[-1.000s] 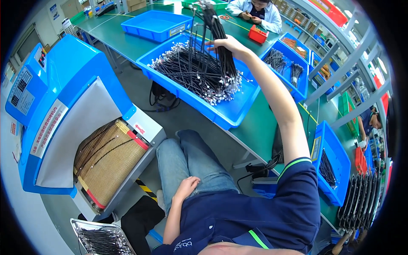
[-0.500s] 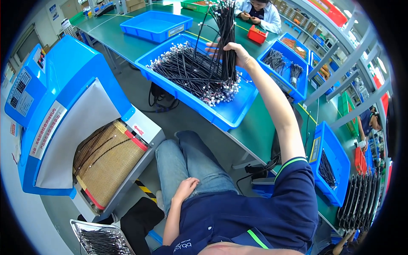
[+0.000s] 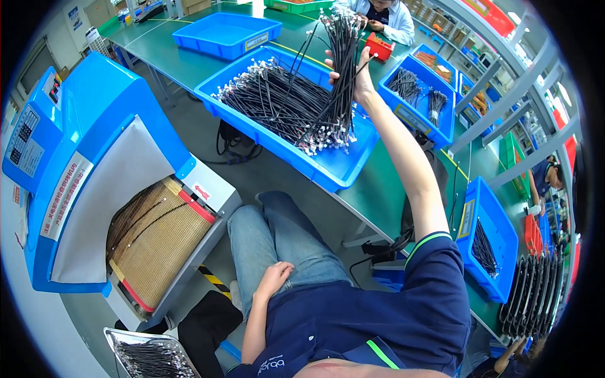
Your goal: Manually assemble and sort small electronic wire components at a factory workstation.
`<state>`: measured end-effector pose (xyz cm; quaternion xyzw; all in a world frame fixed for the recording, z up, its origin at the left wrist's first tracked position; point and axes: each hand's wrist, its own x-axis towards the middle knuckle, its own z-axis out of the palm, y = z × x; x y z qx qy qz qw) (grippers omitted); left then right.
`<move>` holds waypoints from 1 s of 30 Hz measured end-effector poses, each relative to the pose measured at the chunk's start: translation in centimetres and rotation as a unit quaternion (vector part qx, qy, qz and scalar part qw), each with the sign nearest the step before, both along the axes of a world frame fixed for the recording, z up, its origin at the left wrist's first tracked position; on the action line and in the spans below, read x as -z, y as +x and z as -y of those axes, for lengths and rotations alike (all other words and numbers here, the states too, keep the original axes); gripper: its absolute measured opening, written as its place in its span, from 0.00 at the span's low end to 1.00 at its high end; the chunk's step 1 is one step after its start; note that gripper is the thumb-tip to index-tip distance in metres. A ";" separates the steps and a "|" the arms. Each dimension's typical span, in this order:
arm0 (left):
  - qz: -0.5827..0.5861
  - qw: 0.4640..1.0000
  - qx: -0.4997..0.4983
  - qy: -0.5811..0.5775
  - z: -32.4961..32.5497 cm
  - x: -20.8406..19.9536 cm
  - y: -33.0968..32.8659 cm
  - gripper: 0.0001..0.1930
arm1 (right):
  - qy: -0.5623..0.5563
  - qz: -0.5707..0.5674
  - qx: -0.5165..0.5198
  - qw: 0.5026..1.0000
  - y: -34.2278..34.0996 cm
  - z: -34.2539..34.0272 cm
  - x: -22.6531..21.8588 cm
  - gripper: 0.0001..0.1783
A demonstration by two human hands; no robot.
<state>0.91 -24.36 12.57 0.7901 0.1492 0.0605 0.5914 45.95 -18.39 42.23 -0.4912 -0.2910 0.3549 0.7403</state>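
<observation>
A blue tray [image 3: 353, 165] on the green table [image 3: 379, 200] holds a heap [image 3: 271, 94] of black cables with pale ends; a metal tray [image 3: 114, 334] at lower left and a blue bin [image 3: 499, 228] at right hold more. The right arm stretches forward, fingers of the right hand [image 3: 363, 83] wrapped around a near-upright bundle [image 3: 343, 70] above the blue tray. The left hand [image 3: 275, 278] lies on the lap, fingers loosely bent; whether they grip anything, I cannot tell.
</observation>
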 end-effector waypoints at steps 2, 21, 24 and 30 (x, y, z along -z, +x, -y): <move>0.002 1.000 -0.001 0.007 0.0 0.1 0.2 0.07 | 0.007 -0.014 0.050 0.999 -0.4 -0.2 0.4 0.64; -0.025 1.000 0.005 0.009 0.6 0.3 0.8 0.08 | -0.090 0.083 0.071 0.990 0.1 2.6 4.2 0.34; -0.023 1.000 0.007 0.020 0.8 0.4 0.6 0.08 | -0.027 -0.002 0.053 0.998 -0.9 2.5 2.5 0.21; -0.025 1.000 0.005 -0.001 0.9 0.2 0.3 0.08 | 0.026 0.188 0.012 0.982 -4.1 4.7 -4.6 0.16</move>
